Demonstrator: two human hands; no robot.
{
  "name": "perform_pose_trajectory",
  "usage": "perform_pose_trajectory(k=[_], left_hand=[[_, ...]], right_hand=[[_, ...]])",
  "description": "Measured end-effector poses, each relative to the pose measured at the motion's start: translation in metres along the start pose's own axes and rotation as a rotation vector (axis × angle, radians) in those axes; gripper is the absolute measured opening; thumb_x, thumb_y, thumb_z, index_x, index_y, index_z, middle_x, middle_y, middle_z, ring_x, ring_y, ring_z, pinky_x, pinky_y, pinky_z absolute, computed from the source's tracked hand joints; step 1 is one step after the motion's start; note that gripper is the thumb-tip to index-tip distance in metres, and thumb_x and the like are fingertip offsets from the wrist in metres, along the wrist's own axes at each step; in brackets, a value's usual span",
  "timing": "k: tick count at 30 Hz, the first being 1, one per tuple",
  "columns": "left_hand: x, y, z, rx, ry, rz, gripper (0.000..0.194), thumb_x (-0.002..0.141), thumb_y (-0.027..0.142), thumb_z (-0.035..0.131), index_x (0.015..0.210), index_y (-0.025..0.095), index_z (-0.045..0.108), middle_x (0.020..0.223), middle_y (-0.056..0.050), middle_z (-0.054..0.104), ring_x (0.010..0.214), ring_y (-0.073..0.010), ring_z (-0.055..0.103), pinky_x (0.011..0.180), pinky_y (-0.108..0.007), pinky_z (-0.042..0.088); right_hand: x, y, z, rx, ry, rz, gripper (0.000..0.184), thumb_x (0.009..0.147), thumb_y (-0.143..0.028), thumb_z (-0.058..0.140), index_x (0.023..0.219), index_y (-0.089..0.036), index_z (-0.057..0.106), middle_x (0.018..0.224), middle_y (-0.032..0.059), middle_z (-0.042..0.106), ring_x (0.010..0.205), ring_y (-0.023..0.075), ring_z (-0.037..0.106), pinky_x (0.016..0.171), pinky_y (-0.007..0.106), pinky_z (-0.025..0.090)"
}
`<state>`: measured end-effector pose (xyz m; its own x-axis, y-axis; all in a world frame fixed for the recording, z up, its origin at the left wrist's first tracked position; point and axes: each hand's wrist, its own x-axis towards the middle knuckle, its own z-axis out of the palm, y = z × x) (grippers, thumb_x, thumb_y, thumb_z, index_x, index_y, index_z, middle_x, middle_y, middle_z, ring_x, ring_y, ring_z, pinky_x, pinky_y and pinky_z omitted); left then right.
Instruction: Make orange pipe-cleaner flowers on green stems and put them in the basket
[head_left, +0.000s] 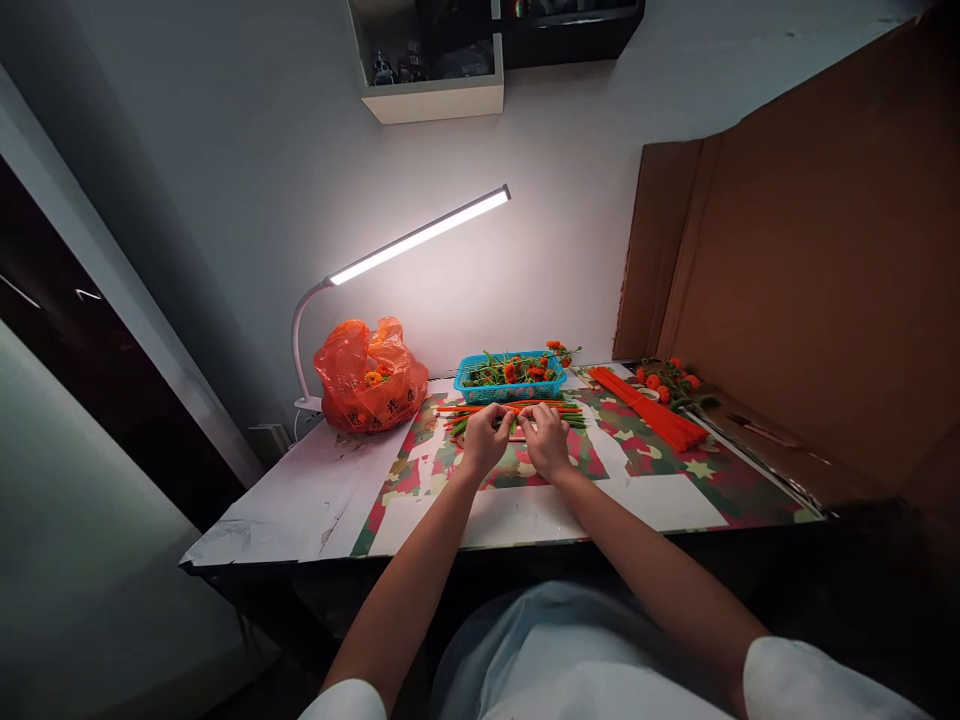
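Observation:
My left hand [486, 436] and my right hand [546, 436] meet over the middle of the table, fingertips almost touching. Both are closed in a pinch on a small orange and green piece [516, 412], apparently pipe cleaner; the fingers hide most of it. Just behind them, loose green and orange pipe cleaners [574, 414] lie side by side, partly covered by my hands. Beyond these stands a blue basket [510, 394] holding orange flowers with green stems. To the right lies a thick bundle of orange pipe cleaners [651, 410].
An orange plastic bag [375, 390] with yellow-orange flowers inside sits at the left, beside a lit desk lamp [420, 236]. More orange flowers [667, 382] lie back right, near a tall cardboard sheet [810, 270]. A wall shelf [442, 104] hangs above.

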<state>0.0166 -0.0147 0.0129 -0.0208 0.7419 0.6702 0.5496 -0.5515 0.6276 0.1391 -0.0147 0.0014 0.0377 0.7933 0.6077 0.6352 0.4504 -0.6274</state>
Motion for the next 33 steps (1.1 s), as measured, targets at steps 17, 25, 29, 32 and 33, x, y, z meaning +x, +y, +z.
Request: perform_pose_trajectory(k=[17,25,29,32,33], left_hand=[[-0.007,0.003,0.008,0.156,0.095,0.243,0.017,0.085,0.024,0.049,0.07,0.018,0.056,0.086,-0.006,0.067,0.064,-0.0117,0.058,0.059,-0.024,0.043],[0.001,-0.002,0.003,-0.224,-0.01,-0.119,0.023,0.075,0.037,0.059,0.064,0.017,0.055,0.059,0.001,0.057,0.054,-0.0106,0.051,0.054,-0.023,0.041],[0.004,-0.008,0.003,-0.606,0.028,-0.442,0.03,0.066,0.041,0.067,0.07,0.017,0.051,0.066,0.0,0.059,0.062,-0.0107,0.057,0.059,-0.023,0.046],[0.005,-0.01,0.003,-0.82,0.029,-0.53,0.033,0.062,0.036,0.071,0.082,0.018,0.051,0.077,0.0,0.062,0.07,-0.0115,0.061,0.067,-0.026,0.05],[0.005,-0.01,0.003,-0.864,0.017,-0.541,0.035,0.062,0.033,0.072,0.086,0.019,0.051,0.078,0.0,0.063,0.071,-0.0113,0.062,0.069,-0.027,0.051]], right_hand=[[0.004,-0.003,-0.005,0.038,0.159,0.07,0.016,0.08,-0.029,0.053,0.071,-0.019,0.062,0.081,0.0037,0.065,0.088,0.021,0.054,0.078,0.034,0.031],[0.014,0.013,-0.008,0.504,-0.012,0.161,0.023,0.074,-0.04,0.058,0.075,-0.018,0.066,0.071,0.0041,0.064,0.067,0.0181,0.055,0.062,0.03,0.04],[0.013,0.016,-0.012,0.543,0.075,0.151,0.026,0.073,-0.039,0.058,0.086,-0.017,0.065,0.073,0.0036,0.061,0.064,0.0168,0.053,0.058,0.029,0.043],[0.006,0.01,-0.016,0.329,0.063,-0.108,0.021,0.071,-0.029,0.063,0.089,-0.018,0.065,0.081,0.0046,0.061,0.071,0.0183,0.053,0.066,0.031,0.044],[0.004,0.007,-0.017,0.29,0.038,-0.187,0.022,0.072,-0.027,0.063,0.092,-0.019,0.064,0.085,0.0052,0.061,0.076,0.0192,0.054,0.069,0.032,0.044]])
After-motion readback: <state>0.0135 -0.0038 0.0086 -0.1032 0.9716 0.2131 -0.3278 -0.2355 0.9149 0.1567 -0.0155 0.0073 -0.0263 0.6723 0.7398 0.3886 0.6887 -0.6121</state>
